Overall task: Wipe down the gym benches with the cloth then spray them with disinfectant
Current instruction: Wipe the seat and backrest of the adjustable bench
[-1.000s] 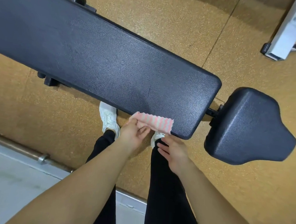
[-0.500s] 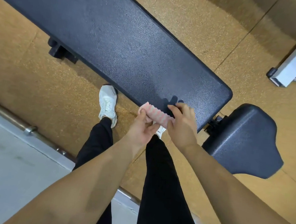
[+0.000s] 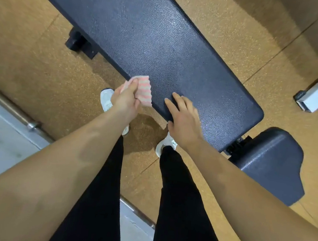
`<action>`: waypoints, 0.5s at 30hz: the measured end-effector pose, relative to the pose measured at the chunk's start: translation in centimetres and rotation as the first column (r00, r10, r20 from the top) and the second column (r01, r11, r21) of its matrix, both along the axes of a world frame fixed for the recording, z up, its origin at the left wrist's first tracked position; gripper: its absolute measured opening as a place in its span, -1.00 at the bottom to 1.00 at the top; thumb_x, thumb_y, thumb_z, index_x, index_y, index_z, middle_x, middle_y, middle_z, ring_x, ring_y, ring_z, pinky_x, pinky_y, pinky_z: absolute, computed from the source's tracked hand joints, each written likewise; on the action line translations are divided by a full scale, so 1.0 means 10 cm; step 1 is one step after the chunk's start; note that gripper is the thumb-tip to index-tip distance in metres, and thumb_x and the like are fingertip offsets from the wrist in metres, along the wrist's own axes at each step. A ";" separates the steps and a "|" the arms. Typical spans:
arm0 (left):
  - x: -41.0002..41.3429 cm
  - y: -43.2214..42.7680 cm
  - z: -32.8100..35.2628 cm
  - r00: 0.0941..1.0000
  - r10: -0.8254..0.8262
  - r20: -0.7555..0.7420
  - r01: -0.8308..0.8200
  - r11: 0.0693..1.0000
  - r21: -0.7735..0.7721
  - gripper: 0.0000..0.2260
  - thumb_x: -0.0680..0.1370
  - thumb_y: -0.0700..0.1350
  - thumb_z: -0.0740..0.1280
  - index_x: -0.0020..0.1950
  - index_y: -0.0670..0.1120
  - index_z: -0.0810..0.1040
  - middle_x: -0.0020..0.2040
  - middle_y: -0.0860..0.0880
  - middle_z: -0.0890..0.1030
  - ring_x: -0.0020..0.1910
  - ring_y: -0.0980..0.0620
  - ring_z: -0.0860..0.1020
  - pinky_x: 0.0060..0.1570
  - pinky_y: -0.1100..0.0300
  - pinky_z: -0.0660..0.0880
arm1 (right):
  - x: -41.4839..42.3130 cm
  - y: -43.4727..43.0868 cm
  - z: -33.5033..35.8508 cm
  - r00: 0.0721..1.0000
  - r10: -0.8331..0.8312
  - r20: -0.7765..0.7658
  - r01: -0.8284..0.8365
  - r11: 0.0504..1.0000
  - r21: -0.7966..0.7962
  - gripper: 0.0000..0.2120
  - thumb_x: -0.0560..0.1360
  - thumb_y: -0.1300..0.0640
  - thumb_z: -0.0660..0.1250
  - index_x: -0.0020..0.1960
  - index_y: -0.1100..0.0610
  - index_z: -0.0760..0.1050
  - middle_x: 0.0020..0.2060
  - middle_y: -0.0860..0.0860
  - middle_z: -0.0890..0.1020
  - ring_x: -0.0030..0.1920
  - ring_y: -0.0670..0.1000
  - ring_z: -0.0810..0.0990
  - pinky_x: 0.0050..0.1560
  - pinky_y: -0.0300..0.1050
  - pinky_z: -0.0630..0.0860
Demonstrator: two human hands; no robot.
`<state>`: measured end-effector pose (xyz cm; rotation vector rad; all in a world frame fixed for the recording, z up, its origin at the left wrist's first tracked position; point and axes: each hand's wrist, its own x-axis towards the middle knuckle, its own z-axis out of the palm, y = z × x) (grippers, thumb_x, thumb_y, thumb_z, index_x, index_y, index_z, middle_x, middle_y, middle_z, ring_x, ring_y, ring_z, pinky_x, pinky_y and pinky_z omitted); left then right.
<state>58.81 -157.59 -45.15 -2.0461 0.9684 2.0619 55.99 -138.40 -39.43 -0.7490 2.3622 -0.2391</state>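
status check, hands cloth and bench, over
Left hand shut on pink striped cloth at bench pad near edge. Right hand open, flat on pad. No spray bottle in view, pad unobstructed.

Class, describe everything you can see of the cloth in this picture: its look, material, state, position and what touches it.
The cloth is small, with wavy pink and pale stripes, and looks like soft, ribbed fabric. It is bunched and folded rather than spread flat. The left hand grips it in closed fingers, so part of it is hidden. The free part hangs over the near edge of the long black bench pad, whether touching it cannot be told. The right hand rests open on the pad beside it, apart from the cloth.
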 end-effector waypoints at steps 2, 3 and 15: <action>-0.13 -0.22 0.03 0.994 0.091 0.058 -0.089 0.995 -0.042 -0.60 0.54 -0.04 0.52 0.33 -0.08 0.53 0.19 -0.04 0.66 0.12 -0.01 0.66 -0.04 0.11 0.69 | -0.05 -0.14 -0.01 1.000 -0.010 -0.006 0.010 1.000 -0.018 -0.35 0.50 0.20 0.41 0.55 0.08 0.32 0.56 0.10 0.28 0.54 0.19 0.22 0.44 0.15 0.28; -0.20 -0.34 0.04 0.991 0.117 0.063 -0.114 0.992 -0.047 -0.62 0.54 -0.05 0.52 0.30 -0.10 0.54 0.16 -0.05 0.67 0.04 0.01 0.67 -0.10 0.14 0.69 | -0.08 -0.23 -0.01 1.000 -0.012 -0.007 0.012 1.000 -0.020 -0.35 0.50 0.20 0.42 0.55 0.09 0.32 0.56 0.10 0.29 0.54 0.19 0.22 0.44 0.15 0.29; -0.71 -1.56 0.21 0.989 0.131 0.064 -0.123 0.986 -0.116 -0.58 0.50 -0.12 0.56 0.27 -0.16 0.47 -0.02 -0.06 0.62 -0.24 0.02 0.63 -0.64 0.28 0.45 | -0.50 -1.27 -0.16 0.995 0.054 -0.079 -0.045 0.993 0.113 -0.32 0.55 0.07 0.40 0.60 -0.04 0.21 0.62 0.06 0.14 0.58 0.29 0.09 0.51 0.29 0.21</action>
